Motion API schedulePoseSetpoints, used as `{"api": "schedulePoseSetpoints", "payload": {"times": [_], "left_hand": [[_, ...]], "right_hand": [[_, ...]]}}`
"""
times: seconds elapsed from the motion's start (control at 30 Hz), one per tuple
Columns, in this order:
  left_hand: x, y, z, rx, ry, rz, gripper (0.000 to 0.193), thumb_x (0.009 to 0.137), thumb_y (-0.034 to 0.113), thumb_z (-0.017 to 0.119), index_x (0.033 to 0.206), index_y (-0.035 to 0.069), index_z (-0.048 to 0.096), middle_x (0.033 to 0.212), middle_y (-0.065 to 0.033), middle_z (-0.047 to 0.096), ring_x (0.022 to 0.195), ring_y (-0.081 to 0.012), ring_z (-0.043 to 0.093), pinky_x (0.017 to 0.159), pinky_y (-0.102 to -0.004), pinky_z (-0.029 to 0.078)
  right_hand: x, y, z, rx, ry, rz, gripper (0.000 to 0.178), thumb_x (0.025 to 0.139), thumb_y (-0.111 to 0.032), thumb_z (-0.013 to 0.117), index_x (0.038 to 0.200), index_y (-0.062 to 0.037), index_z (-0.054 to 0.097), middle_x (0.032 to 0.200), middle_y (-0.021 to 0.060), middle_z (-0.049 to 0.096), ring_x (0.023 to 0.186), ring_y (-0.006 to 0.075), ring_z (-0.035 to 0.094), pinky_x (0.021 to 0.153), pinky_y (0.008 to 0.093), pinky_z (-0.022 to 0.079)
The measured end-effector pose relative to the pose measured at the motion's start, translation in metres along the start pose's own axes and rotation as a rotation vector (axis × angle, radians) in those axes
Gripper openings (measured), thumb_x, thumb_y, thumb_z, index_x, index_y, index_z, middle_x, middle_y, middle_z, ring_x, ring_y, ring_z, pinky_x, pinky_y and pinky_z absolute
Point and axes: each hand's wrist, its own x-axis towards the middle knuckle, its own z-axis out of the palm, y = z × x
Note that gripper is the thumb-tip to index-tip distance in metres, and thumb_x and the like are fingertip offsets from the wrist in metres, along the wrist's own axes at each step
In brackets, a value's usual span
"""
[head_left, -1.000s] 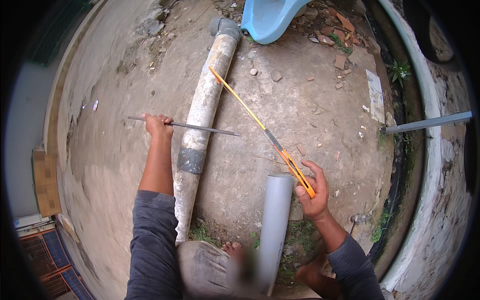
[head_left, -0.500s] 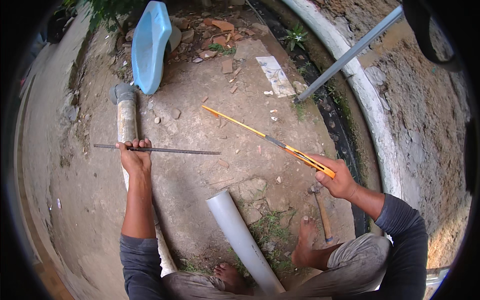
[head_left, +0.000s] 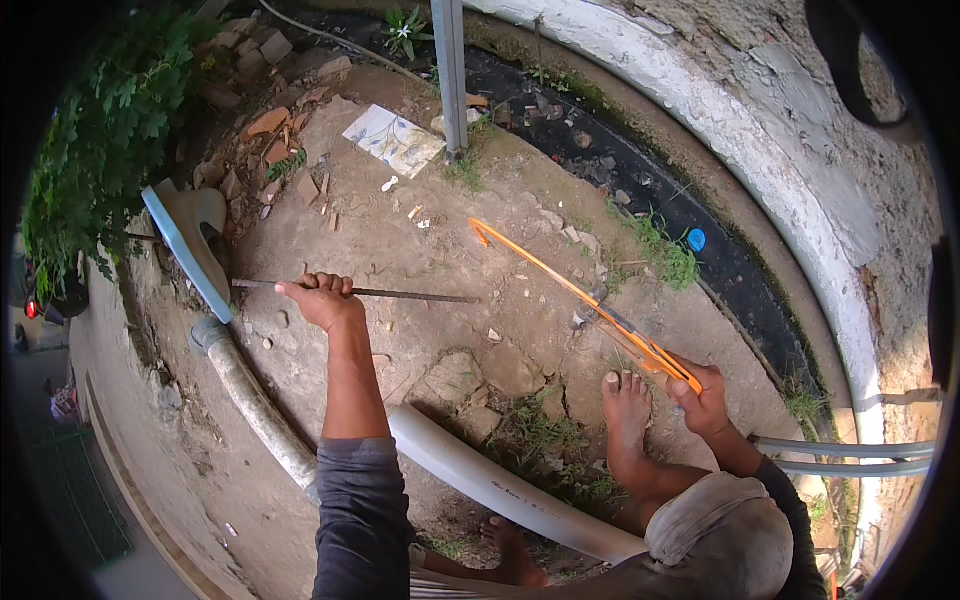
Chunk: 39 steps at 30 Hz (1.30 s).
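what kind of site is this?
Likely an outdoor yard with plumbing or building work under way: bare cracked ground strewn with brick rubble, grey plastic pipe, and a whitewashed wall above a dark drain channel.

Orange hacksaw frame (head_left: 575,297), grey pipe (head_left: 500,485) (plain)

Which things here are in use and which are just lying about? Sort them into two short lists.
In use:
- thin dark metal rod, gripped by the left hand
- orange hacksaw frame, held by the right hand
- grey plastic pipe, lying by the feet

Lying about:
- patterned tile
- blue bottle cap
- broken bricks
- pale blue basin
- old dirty pipe
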Motion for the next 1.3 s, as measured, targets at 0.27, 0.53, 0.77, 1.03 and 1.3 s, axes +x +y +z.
{"api": "schedulePoseSetpoints", "payload": {"times": [0.27, 0.53, 0.77, 1.03, 1.3], "left_hand": [[0.082, -0.007, -0.077, 0.088, 0.314, -0.114, 0.063, 0.101, 0.073, 0.026, 0.088, 0.011, 0.031, 0.07, -0.001, 0.027, 0.053, -0.0157, 0.021, 0.045, -0.0311, 0.024], [0.106, -0.03, -0.063, 0.218, 0.304, -0.078, 0.057, 0.107, 0.055, 0.032, 0.094, 0.001, 0.044, 0.071, -0.005, 0.034, 0.057, -0.0191, 0.029, 0.05, -0.0356, 0.031], [0.14, -0.06, -0.046, 0.469, 0.337, 0.002, 0.061, 0.106, 0.051, 0.038, 0.082, -0.002, 0.055, 0.07, -0.0149, 0.058, 0.056, -0.0301, 0.053, 0.052, -0.0431, 0.046], [0.167, -0.095, -0.04, 0.51, 0.432, -0.15, 0.052, 0.105, 0.049, 0.047, 0.1, -0.001, 0.063, 0.087, -0.0174, 0.068, 0.07, -0.0315, 0.064, 0.06, -0.043, 0.05], [0.21, -0.125, -0.072, 1.076, 0.41, 0.21, 0.058, 0.106, 0.038, 0.041, 0.102, -0.014, 0.068, 0.105, -0.0325, 0.07, 0.096, -0.049, 0.068, 0.085, -0.0546, 0.053]], "right_hand": [[0.024, -0.031, 0.007, -0.074, -0.118, -0.252, 0.047, 0.095, -0.031, 0.061, 0.128, 0.002, 0.066, 0.091, 0.0215, 0.073, 0.077, 0.0306, 0.073, 0.07, 0.0359, 0.055], [0.115, -0.073, 0.08, -0.025, -0.239, -0.251, 0.036, 0.098, -0.018, 0.063, 0.128, 0.0007, 0.066, 0.084, 0.016, 0.071, 0.069, 0.0243, 0.07, 0.066, 0.0346, 0.054], [0.119, -0.004, 0.217, -0.066, 0.087, -0.317, 0.035, 0.093, -0.02, 0.073, 0.125, -0.0053, 0.07, 0.094, 0.0155, 0.076, 0.079, 0.0254, 0.076, 0.069, 0.0344, 0.059], [0.098, 0.028, 0.236, -0.053, 0.271, -0.209, 0.034, 0.093, -0.017, 0.074, 0.124, -0.0044, 0.071, 0.1, 0.0171, 0.076, 0.084, 0.0227, 0.076, 0.073, 0.0325, 0.058], [0.094, 0.004, 0.247, -0.068, 0.165, -0.242, 0.035, 0.093, -0.016, 0.072, 0.124, -0.0001, 0.069, 0.098, 0.0161, 0.076, 0.082, 0.0209, 0.075, 0.074, 0.032, 0.058]]}}
